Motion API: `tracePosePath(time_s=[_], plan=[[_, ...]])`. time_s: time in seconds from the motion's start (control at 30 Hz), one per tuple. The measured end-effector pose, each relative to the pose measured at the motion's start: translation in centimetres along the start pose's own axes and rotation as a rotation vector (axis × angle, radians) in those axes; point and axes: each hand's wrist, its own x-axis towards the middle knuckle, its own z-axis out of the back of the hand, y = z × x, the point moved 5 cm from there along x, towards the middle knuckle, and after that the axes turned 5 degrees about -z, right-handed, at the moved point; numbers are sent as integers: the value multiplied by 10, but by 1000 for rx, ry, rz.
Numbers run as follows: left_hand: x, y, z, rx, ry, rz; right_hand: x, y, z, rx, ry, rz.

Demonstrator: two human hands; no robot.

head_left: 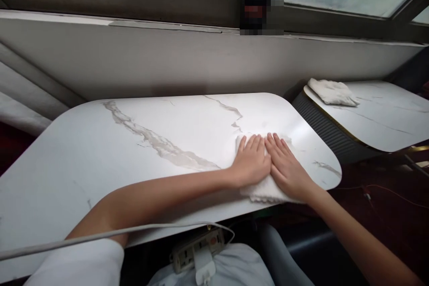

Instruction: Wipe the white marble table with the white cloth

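A white cloth [264, 191] lies flat on the white marble-patterned table [187, 120], near its right end and front edge. My left hand [251, 161] rests palm down on the cloth, its fingers stretched out and pointing away from me. Beside it, touching at the thumbs, my right hand [286, 165] presses on the same cloth with its fingers laid out flat. Both palms are hidden from above.
A second marbled table [385, 114] at the right holds a folded white cloth [333, 92]. A pale cable [134, 229] crosses my left arm near a power strip [197, 250] below the front edge. Behind the table stands a wall [167, 60] under windows.
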Motion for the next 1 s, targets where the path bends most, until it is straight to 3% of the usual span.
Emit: tracePosePath(time_s=[0.17,0.3,0.43,0.53,0.67,0.77,0.87,1.0], plan=[[59,60,22,78,-203,112,101,-30,-19,101,74,-156],[101,111,38,134,-260,160,175,-42,-31,96,26,-136],[122,145,51,161,-278,204,220,-47,-41,110,-46,-98],[126,156,55,173,-287,221,233,-47,-45,103,-70,-91],[116,153,54,183,-279,255,220,-36,-42,71,-84,-64],[92,137,50,207,-257,228,189,-18,-38,48,-89,-89],[49,111,40,237,-226,146,139,9,-31,92,-91,-128],[-34,72,30,253,-219,85,59,57,-23,302,-51,-46]])
